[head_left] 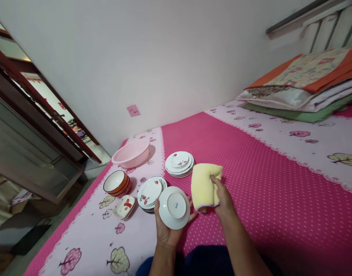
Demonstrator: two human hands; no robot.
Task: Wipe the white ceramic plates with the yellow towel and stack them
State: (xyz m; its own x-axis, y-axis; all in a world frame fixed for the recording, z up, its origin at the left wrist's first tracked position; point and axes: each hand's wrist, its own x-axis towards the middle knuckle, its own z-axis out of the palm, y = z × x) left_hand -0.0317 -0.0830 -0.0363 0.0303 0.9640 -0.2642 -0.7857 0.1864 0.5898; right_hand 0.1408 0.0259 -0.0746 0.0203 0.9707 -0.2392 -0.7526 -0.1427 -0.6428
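Plain off-white wall (164, 57), small pink paper note (133, 110) stuck low on it. Bed under hot-pink polka-dot sheet with pale tree-print bands (264, 184). Far right: folded bedding stack topped by orange-edged patterned pillow (305, 88), pale metal barred headboard (331, 27) behind. Left: dark brown wood-framed glass pane (29, 145), tilted. Dull grey floor (49, 226) beside bed. Soft, even light.

Nothing can be read outright. A pink note (133, 110) on the wall (164, 57), left of centre, carries faint marks too small to decipher; the upturned white plate (174, 207) at lower centre bears an illegible blue stamp. Red characters on a white panel (49, 96) at left are blurred.
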